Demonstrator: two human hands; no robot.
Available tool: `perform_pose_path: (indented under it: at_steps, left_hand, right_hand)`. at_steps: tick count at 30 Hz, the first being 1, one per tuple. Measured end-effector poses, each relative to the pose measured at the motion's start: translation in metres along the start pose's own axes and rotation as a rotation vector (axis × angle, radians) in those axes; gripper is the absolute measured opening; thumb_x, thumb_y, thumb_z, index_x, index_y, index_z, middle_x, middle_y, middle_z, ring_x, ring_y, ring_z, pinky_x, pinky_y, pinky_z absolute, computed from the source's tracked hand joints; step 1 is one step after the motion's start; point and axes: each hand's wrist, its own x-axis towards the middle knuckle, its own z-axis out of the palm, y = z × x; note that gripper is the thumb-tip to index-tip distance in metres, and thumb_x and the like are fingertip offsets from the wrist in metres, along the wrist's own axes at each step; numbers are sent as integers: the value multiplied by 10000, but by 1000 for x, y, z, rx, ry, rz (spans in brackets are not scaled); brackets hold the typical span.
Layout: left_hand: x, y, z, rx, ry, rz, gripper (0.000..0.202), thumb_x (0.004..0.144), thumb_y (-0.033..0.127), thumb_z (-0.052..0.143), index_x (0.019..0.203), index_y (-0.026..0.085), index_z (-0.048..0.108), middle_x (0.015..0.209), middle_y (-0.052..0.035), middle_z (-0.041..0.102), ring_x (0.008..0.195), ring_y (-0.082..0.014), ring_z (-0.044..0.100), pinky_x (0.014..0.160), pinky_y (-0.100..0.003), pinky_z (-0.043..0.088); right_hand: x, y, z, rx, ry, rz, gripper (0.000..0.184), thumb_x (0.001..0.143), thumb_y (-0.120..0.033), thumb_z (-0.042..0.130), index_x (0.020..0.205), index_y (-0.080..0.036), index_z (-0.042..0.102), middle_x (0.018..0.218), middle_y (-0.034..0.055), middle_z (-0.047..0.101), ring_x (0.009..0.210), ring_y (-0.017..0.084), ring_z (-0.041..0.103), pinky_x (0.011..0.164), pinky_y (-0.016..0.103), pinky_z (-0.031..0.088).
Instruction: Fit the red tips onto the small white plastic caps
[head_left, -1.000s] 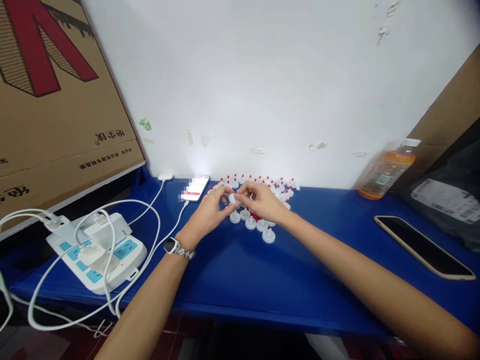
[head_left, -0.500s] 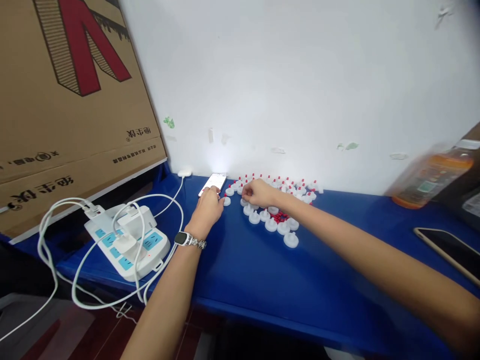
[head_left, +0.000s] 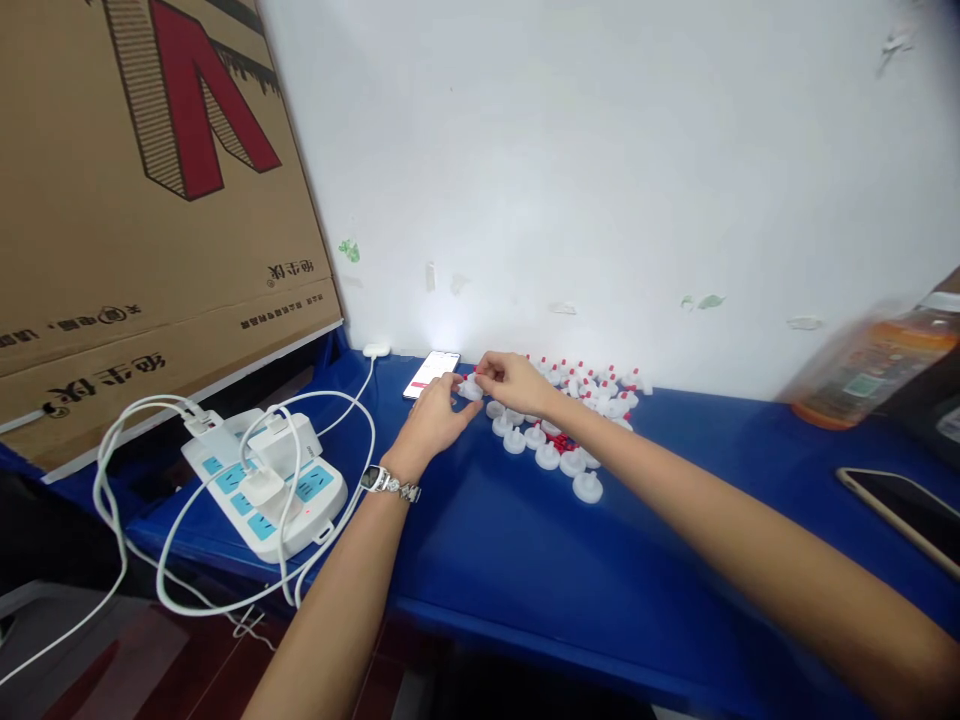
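My left hand (head_left: 435,415), with a watch on its wrist, has thumb and fingers around a white nozzle cap (head_left: 470,388) just right of the lit phone. My right hand (head_left: 514,385) pinches at the top of that same cap, where a small red tip (head_left: 477,370) shows. The right fingers partly hide the tip. Under and beyond the right forearm lie several white nozzle caps (head_left: 547,457) without tips, a small heap of loose red tips (head_left: 559,440), and several white caps with red tips (head_left: 589,385) along the wall.
A lit phone (head_left: 432,374) lies by the wall, close to my left hand. A white power strip (head_left: 262,490) with looped cables is at left, below a cardboard box (head_left: 172,260). At right are an orange drink bottle (head_left: 874,370) and another phone (head_left: 904,510).
My left hand has moved right, off the phone's edge, and now grips a white cap. My right hand has shifted slightly left from the loose caps and meets it there.
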Motion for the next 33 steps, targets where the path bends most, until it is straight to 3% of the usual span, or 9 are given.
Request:
perform_pose_path:
  at_steps: [2,4,7,11,17,22,25,28,33]
  left_hand:
    - [-2,12,-1,-97,-3,101,393,886,439,622,1180,179,612,1057,-90,702,881,-211,662,768,-321,524]
    - [-4,24,0,-178,-20,219,301,931,389,569,1148,192,636,999,-53,714,821,-175,654,759,-293,511]
    - [-7,37,5,-246,4,307,293,917,339,606,1169,190,625,1041,-48,707,835,-163,643,785,-287,507]
    - [-11,48,16,-216,-5,429,312,883,335,674,1157,196,619,1057,-59,700,932,-189,642,862,-318,501]
    - [-15,63,22,-95,-66,626,315,947,337,594,1236,212,593,1124,-76,669,1061,-205,608,953,-354,482]
    - [-11,55,8,-59,69,524,295,950,354,579,1215,229,620,1155,-76,659,1087,-221,604,985,-381,467]
    - [-8,48,8,-111,-20,401,360,933,385,597,1259,234,594,1126,-62,678,948,-198,634,887,-351,505]
    - [-6,44,16,-197,-81,344,400,906,383,633,1268,232,556,1178,-66,660,935,-187,641,867,-343,516]
    - [-7,40,23,-328,-103,320,457,848,387,701,1231,226,511,1121,-66,681,994,-208,657,888,-358,521]
  right_hand:
    - [-13,-6,-8,149,33,58,70,851,-247,550,850,-185,583,683,4,675,601,135,587,605,242,416]
    - [-30,-11,-16,212,62,82,110,881,-301,526,861,-197,558,668,-11,657,573,130,558,579,243,396]
    - [-55,-15,-28,97,127,3,209,925,-349,474,772,-208,499,641,-31,568,577,121,493,572,246,349]
    - [-82,-13,-38,-23,165,-71,306,959,-363,429,694,-211,404,596,-48,428,565,113,420,565,254,295]
    - [-96,-1,-43,101,267,72,372,955,-371,399,623,-214,343,559,-44,350,541,116,359,544,268,270]
    - [-100,26,-68,82,383,291,424,944,-399,389,567,-228,296,510,-47,302,497,114,299,517,274,248]
    - [-109,37,-75,-90,209,225,339,887,-347,514,589,-200,446,547,-32,461,546,121,424,567,266,301]
    - [-114,37,-72,-233,69,169,82,798,-245,609,748,-193,648,700,-10,643,659,141,549,662,270,359]
    - [-100,14,-59,11,118,88,249,863,-347,599,1039,-181,657,763,10,683,655,141,565,663,270,414]
